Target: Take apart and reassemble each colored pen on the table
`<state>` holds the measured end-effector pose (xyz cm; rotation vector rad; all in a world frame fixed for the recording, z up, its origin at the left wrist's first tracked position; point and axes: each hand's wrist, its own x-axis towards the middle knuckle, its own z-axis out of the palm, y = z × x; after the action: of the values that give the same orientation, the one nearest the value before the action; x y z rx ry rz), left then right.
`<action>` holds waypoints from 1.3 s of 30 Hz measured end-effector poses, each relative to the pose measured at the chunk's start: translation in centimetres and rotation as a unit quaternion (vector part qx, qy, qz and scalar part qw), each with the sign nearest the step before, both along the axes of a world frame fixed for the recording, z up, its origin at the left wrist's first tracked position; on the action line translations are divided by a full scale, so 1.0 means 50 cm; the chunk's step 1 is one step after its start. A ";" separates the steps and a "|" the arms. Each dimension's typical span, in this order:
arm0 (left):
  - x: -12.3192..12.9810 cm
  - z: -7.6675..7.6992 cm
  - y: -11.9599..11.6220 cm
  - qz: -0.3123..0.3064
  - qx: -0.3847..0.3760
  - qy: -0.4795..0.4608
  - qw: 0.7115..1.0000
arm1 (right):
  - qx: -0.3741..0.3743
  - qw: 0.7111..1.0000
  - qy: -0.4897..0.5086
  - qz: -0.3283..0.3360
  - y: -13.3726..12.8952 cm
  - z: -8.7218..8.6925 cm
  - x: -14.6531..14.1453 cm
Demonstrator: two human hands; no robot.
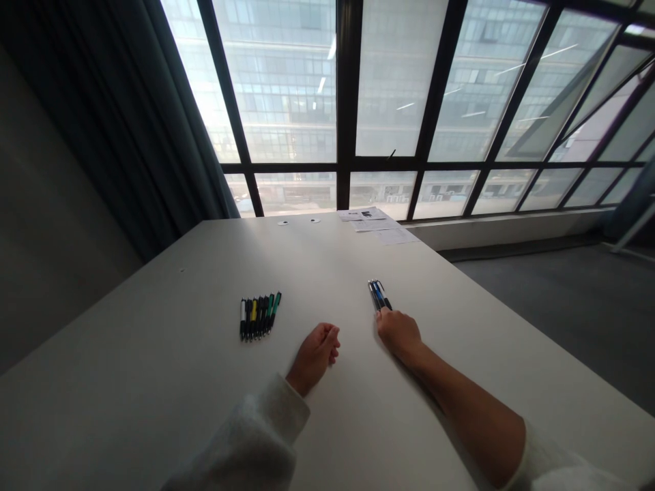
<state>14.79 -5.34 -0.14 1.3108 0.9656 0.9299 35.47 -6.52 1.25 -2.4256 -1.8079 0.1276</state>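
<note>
The right grip (399,334) was positioned on the bench (153,341) at the near end of a narrow bundle of pens (377,293), in which blue and black barrels could be distinguished. The grip was curled narrow, and the near end of the bundle was seen at its fingers. Whether the grip was closed on the pens could not be determined from this view. The long axis of the bundle was directed away from the person, leaning slightly toward the left of the view and lying roughly in line with the right forearm (475,423).

The left grip (314,356) was curled into a loose, narrow fist, with nothing seen held in it. It was rested on the bench below and between the two groups of pens, touching neither. A row of pens (258,315) with white, black, yellow and green parts was laid side by side to the left of this grip, with long axes directed away from the person. The left grip was the nearer to this row, and the right grip was the nearer to the bundle.

Sheets of paper (376,221) and two small white discs (299,221) were located near the far edge of the bench, well beyond both groups of pens.
</note>
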 end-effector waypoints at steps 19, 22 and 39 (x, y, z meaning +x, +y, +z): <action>-0.002 -0.017 0.006 -0.016 0.015 0.027 0.999 | 0.001 1.000 -0.001 -0.014 0.006 -0.009 0.009; -0.003 -0.019 0.007 -0.019 0.022 0.037 0.999 | 0.005 1.000 -0.004 -0.013 0.007 -0.011 0.010; -0.115 0.005 0.077 0.140 0.290 0.360 0.876 | 0.014 0.999 -0.024 0.023 -0.012 -0.006 0.009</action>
<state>9.05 -1.51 0.13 2.1567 1.5509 1.0071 35.92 -7.10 0.95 -2.3902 -1.8724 0.0482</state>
